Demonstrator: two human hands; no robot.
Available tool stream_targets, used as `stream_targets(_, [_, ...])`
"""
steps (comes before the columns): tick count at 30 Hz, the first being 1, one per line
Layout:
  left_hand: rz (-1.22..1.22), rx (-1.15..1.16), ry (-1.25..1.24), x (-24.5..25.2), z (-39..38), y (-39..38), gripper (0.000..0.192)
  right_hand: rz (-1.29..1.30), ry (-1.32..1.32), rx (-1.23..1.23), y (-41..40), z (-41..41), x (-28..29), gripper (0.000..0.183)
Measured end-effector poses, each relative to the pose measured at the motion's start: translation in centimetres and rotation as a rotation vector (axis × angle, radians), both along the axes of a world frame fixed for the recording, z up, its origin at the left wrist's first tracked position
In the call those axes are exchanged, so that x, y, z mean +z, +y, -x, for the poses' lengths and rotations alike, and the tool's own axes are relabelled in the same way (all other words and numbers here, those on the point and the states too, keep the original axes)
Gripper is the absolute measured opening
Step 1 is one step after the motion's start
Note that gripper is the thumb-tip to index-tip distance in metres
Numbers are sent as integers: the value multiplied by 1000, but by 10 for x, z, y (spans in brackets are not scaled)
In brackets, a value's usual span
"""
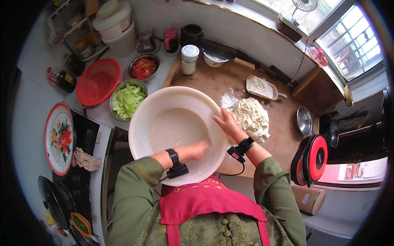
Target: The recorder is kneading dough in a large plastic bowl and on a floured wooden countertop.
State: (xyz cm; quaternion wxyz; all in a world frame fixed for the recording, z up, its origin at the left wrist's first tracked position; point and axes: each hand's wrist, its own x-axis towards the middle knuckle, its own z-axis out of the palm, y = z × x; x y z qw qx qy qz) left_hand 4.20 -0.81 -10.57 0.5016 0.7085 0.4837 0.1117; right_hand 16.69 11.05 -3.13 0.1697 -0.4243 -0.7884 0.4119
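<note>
A large, pale plastic basin (178, 126) is held in front of my body, tilted and overlapping the left edge of the wooden board (197, 80). My right hand (229, 123) grips its right rim, with the thumb over the edge. Inside the basin, my left hand (198, 150) is at the lower right wall, slightly blurred; whether its fingers hold anything is unclear. A rough mound of dough (251, 120) lies on the board just right of the basin, beside loose white flour (228, 101). Behind it rests a scoop of flour (261, 87).
Bowls of chopped cabbage (127, 100) and cut tomatoes (144, 68) stand left of the board, near a red plastic basin (98, 81). A cleaver (218, 52), a lidded jar (189, 60) and a metal bowl (304, 121) lie around the board. A red electric griddle (317, 156) stands at right.
</note>
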Motion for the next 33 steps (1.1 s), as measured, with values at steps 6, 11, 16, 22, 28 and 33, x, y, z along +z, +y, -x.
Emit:
stream_targets(6, [-719,-170,178,-11,14,14,20,106,317,-184,-15,-13,-19,47])
stream_targets(11, [-672,-105,102,-19,12,-6,18,-54,298,-275,-71,-24,-31,37])
stream_targets(16, [-540,-230,216,24,18,-20,18,56,348,-243,-52,-20,-31,31])
stream_targets(22, [-431,-424,321,8,37,-58,18,-83,226,-7,-10,-1,-27,40])
stream_targets(28, [-30,-342,162,11,39,-19,19,16,185,53,2,8,-5,42])
stream_targets(33, [-229,57,247,19,102,-1,17,6,356,-133,-64,-19,-35,45])
